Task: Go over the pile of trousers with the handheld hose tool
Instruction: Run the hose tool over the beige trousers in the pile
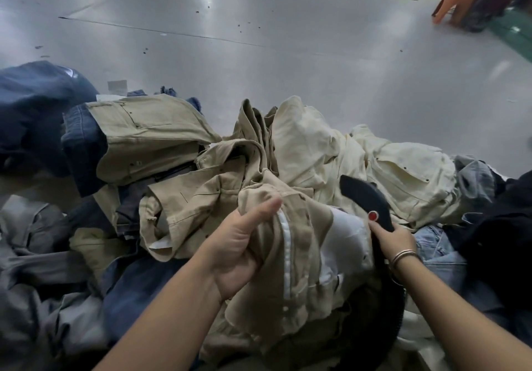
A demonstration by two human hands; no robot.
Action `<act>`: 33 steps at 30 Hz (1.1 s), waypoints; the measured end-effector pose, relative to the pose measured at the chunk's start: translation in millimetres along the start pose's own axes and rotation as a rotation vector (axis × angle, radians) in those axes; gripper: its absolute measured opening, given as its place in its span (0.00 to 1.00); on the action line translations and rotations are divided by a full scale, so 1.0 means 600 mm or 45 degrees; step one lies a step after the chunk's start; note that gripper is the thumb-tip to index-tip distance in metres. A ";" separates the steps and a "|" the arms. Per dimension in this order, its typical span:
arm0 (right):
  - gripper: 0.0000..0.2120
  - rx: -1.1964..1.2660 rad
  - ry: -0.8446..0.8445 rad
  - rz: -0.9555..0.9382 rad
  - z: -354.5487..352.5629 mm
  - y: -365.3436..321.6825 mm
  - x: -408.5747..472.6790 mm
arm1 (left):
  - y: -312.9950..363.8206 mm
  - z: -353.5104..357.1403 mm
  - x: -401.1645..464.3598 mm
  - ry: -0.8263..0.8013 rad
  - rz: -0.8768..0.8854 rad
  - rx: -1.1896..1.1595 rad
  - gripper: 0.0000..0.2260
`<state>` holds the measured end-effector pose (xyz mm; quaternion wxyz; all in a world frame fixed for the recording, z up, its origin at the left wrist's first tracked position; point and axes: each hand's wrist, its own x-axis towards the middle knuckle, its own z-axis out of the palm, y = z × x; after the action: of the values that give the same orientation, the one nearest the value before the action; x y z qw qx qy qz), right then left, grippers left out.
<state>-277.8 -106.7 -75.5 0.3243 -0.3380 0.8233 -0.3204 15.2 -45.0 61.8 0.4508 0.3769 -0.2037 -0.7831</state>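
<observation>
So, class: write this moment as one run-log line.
left hand: grips khaki trousers | right hand: holds black hose tool | nozzle: over cream trousers | surface: grey table

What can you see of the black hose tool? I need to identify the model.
The hose tool is a black, curved, flattened nozzle with a matte, plastic-looking surface and a round red button near the grip. The right hand holds its lower end; below the hand a dark hose runs down out of view. Its tip points up and left over the cream trousers. No markings are visible.
</observation>
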 end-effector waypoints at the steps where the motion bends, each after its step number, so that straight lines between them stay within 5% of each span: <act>1: 0.15 0.212 -0.010 0.012 -0.015 -0.007 -0.007 | 0.001 0.000 -0.001 0.059 0.022 0.044 0.17; 5: 0.09 0.679 -0.066 -0.045 -0.106 -0.042 -0.047 | 0.000 0.003 0.007 0.302 -0.065 -0.040 0.10; 7: 0.09 0.656 -0.140 -0.138 -0.148 -0.064 -0.075 | 0.000 0.009 0.011 0.359 -0.155 -0.159 0.18; 15: 0.12 0.640 -0.101 -0.491 -0.204 -0.143 -0.222 | 0.049 0.063 -0.022 0.111 0.051 -0.366 0.26; 21: 0.11 0.547 -0.262 -0.599 -0.222 -0.210 -0.318 | 0.023 0.071 -0.048 0.105 0.106 -0.323 0.26; 26: 0.18 0.169 -0.374 -0.646 -0.213 -0.159 -0.376 | -0.027 0.031 -0.051 0.083 0.025 -0.286 0.27; 33: 0.14 -0.196 -0.529 -0.679 -0.182 -0.126 -0.394 | -0.004 -0.018 -0.048 -0.109 0.043 -0.301 0.29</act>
<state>-201.0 65.0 120.0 0.3633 -0.6227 0.6442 -0.2554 31.0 -18.9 65.4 0.4962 0.2840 -0.1353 -0.8092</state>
